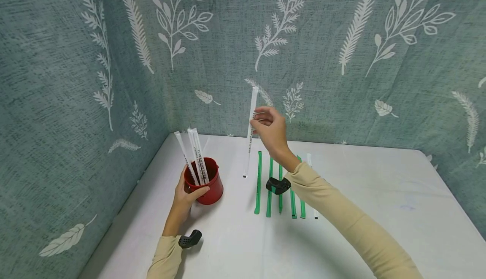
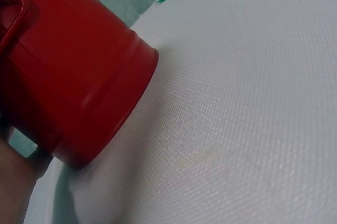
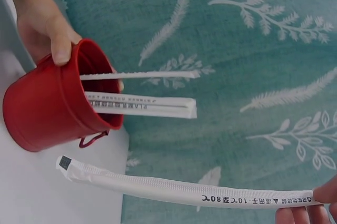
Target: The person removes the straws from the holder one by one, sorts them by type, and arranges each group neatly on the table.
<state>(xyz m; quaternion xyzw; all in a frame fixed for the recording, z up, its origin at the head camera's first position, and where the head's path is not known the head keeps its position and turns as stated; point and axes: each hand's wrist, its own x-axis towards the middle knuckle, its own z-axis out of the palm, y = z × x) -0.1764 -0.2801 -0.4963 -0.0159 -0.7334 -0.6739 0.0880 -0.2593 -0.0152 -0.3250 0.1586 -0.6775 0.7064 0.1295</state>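
My left hand [image 1: 184, 198] grips the side of a red metal bucket [image 1: 213, 190], thumb over its near rim. In the right wrist view the same bucket [image 3: 45, 108] shows a small wire handle loop. Several white paper-wrapped straws [image 1: 200, 161] lean in it, their tops above the rim. Up in the air, right of the bucket, my right hand [image 1: 270, 129] pinches one white paper-wrapped straw [image 1: 250, 131] near its upper half. That straw [image 3: 174, 191] hangs nearly upright, with black print along it, touching neither table nor bucket.
Right of the bucket, several green-wrapped straws [image 1: 258, 182] lie side by side on the white table [image 1: 364, 194]. One white-wrapped straw [image 1: 316, 215] lies at their right end, partly behind my right forearm. A leaf-patterned curtain [image 1: 228, 51] hangs behind and at the left.
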